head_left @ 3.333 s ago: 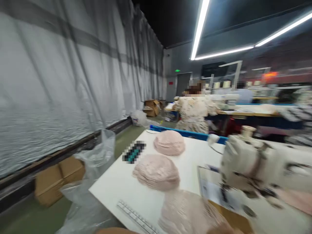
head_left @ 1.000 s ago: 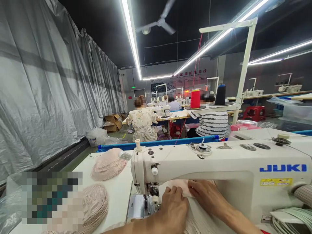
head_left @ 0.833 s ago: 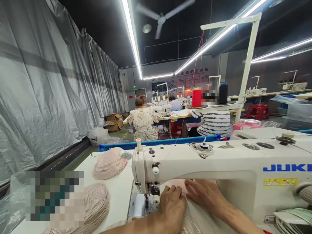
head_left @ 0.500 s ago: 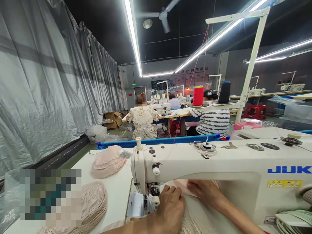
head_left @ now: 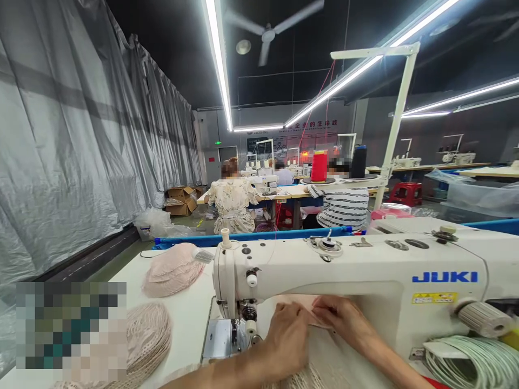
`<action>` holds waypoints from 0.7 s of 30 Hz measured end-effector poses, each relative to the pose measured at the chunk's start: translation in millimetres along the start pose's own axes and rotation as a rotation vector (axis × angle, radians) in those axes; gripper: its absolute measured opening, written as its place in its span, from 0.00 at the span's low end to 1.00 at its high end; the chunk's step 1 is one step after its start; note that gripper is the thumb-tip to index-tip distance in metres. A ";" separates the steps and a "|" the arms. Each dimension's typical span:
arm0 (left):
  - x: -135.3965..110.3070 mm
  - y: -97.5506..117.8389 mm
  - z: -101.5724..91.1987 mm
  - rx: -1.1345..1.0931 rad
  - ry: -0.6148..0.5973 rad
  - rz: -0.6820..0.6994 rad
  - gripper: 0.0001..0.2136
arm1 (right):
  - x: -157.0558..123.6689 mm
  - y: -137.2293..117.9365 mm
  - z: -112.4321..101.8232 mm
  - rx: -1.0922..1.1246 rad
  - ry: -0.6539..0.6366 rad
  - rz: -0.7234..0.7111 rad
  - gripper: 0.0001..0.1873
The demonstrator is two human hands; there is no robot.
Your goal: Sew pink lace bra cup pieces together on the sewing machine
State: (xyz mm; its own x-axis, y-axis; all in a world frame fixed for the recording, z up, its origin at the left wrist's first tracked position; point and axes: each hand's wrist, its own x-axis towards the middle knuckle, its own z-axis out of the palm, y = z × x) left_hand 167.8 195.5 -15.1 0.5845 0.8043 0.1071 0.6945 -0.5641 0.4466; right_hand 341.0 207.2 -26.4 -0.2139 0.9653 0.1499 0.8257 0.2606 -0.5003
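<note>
Pink fabric (head_left: 302, 300) lies on the bed of the sewing machine (head_left: 344, 270), just right of the needle (head_left: 250, 324) and under both hands. The left hand (head_left: 288, 339) rests palm down on the fabric with its fingers bent. Its grip is wide and encloses nothing. The right hand (head_left: 339, 320) sits just beside it, under the machine arm. Its grip looks narrow, with the fingertips nipping the fabric edge.

Judged from this position, the step in hand is feeding the piece to the needle. For a clean seam:
- Press the fabric flat with the left hand.
- Steer the edge with the right hand.
- Let the machine draw the material without pulling.
- Hold the fingertips clear of the needle.

Stacked pink cups (head_left: 172, 270) sit well apart on the counter (head_left: 190, 319), left of the machine.
</note>
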 end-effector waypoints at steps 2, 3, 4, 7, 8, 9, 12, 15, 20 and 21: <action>3.5 1.1 -1.0 -0.097 0.055 -0.103 0.11 | -0.1 -0.5 1.6 0.017 -0.009 -0.007 0.11; 7.2 1.3 -0.9 -0.145 0.077 -0.164 0.10 | 0.1 -1.0 2.8 0.022 -0.011 -0.010 0.11; 11.7 1.4 -0.4 -0.190 0.093 -0.227 0.11 | 0.2 -1.7 4.1 0.023 -0.011 -0.012 0.11; 26.5 0.9 2.1 -0.307 0.118 -0.396 0.13 | 0.2 -3.4 7.1 0.010 0.001 -0.014 0.11; 30.1 0.8 3.0 -0.339 0.124 -0.432 0.13 | 0.1 -3.7 7.6 0.004 0.009 -0.014 0.11; 32.7 0.6 3.7 -0.368 0.129 -0.457 0.13 | -0.2 -3.8 7.9 -0.001 0.018 -0.014 0.11; 34.6 -0.4 4.9 -0.440 0.129 -0.493 0.13 | -2.5 -3.4 8.0 0.005 0.067 -0.011 0.12; 32.8 -2.2 4.6 -0.490 0.124 -0.519 0.13 | -7.2 -1.9 6.9 0.034 0.149 -0.026 0.12; 31.3 -3.0 3.0 -0.553 0.137 -0.535 0.13 | -13.4 0.2 7.0 0.033 0.211 -0.085 0.09; 31.1 -2.7 3.0 -0.562 0.143 -0.534 0.13 | -13.4 0.1 7.9 0.020 0.206 -0.099 0.08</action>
State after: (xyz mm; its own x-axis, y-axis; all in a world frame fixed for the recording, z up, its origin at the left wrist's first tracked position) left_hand 185.4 221.5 -15.7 0.1455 0.9776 -0.1524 0.5280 0.0535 0.8476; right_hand 339.8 194.4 -35.2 -0.1802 0.9118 0.3690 0.7952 0.3559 -0.4909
